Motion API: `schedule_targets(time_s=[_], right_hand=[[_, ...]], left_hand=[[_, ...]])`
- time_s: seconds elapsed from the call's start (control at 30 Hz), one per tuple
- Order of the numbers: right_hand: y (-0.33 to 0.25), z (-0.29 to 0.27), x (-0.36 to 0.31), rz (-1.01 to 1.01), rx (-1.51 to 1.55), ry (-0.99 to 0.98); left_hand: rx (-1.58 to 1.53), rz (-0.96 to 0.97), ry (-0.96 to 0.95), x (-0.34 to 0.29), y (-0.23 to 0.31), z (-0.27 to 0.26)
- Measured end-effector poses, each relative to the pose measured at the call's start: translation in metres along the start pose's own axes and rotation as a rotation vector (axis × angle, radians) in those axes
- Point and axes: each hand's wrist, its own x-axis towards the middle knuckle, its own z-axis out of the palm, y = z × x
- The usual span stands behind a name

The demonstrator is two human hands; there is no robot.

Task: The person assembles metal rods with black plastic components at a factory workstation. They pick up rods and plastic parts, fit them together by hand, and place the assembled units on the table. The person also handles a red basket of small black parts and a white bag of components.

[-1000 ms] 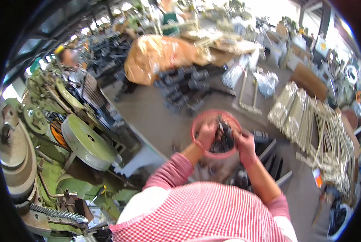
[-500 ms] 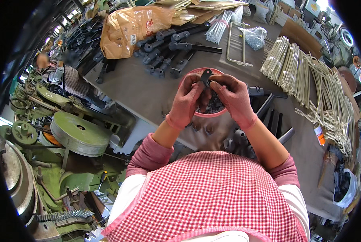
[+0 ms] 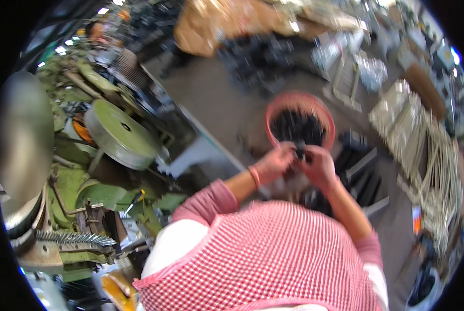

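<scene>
A red round basket (image 3: 329, 114) stands on the table, with dark small parts (image 3: 296, 127) heaped in it. Just at its near rim, my gloved left hand (image 3: 276, 163) and my gloved right hand (image 3: 319, 165) come together, fingers closed. Between their fingertips is a small black part (image 3: 300, 152), which in the earlier picture looks like a flat piece with a hole at its end. Blur and the fingers hide most of its shape.
Black tubes (image 3: 364, 181) lie right of my right hand, and bundled pale rods (image 3: 418, 150) farther right. Beyond the basket are dark fittings (image 3: 255, 59) and a brown bag (image 3: 206, 31). Green machinery (image 3: 120, 132) stands left of the table edge.
The view has shifted and blurred. My hands have drawn back from above the basket to its near rim, uncovering its contents; the black part is still between them.
</scene>
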Motion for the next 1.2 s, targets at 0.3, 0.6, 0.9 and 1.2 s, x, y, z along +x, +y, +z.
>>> schedule_targets(time_s=[0.3,0.6,0.9,1.2], right_hand=[[0.088,0.097,-0.041,0.483,-0.735,-0.79],[0.114,0.11,-0.077,0.441,-0.126,-0.235],[0.061,0.014,-0.081,0.943,0.932,-0.101],[0.033,-0.007,-0.025,0.727,0.933,0.109]], left_hand=[[0.299,-0.452,0.223,-0.04,-0.054,-0.064],[1.615,0.327,-0.053,0.108,-0.056,-0.042],[1.667,-0.296,-0.299,0.171,-0.069,-0.009],[0.363,-0.205,0.061,0.114,0.022,-0.02]])
